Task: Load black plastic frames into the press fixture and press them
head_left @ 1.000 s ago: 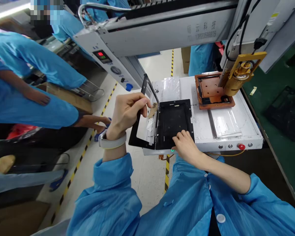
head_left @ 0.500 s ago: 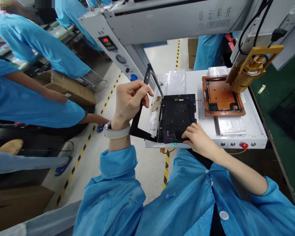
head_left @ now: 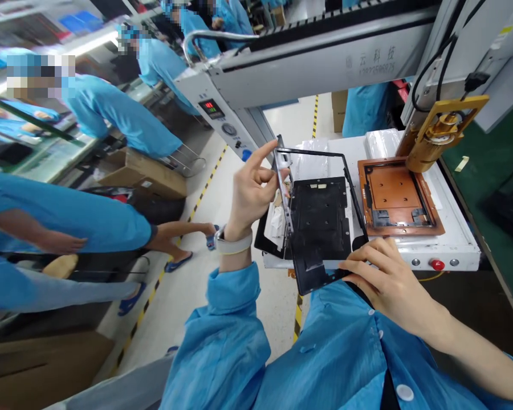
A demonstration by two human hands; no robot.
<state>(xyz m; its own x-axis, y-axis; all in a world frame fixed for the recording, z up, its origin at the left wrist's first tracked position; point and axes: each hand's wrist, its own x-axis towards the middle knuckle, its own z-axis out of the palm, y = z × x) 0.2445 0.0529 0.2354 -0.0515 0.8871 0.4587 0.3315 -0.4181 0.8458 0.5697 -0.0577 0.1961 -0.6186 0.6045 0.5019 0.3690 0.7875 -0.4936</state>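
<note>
Black and thin, the frame hangs lifted above the black tray, which sits at the near left corner of the white machine table. Its long axis runs from the near edge toward the far one, tilted up at the far end. Left hand pinches the frame's left rail, thumb and middle fingers closed on it, forefinger pointing up and free. Right hand grips the near right corner, fingers curled under, just off the table's near edge. Both hands hold it; the left sits farther along the rail. An orange fixture lies just right of the tray, under the brass head.
</note>
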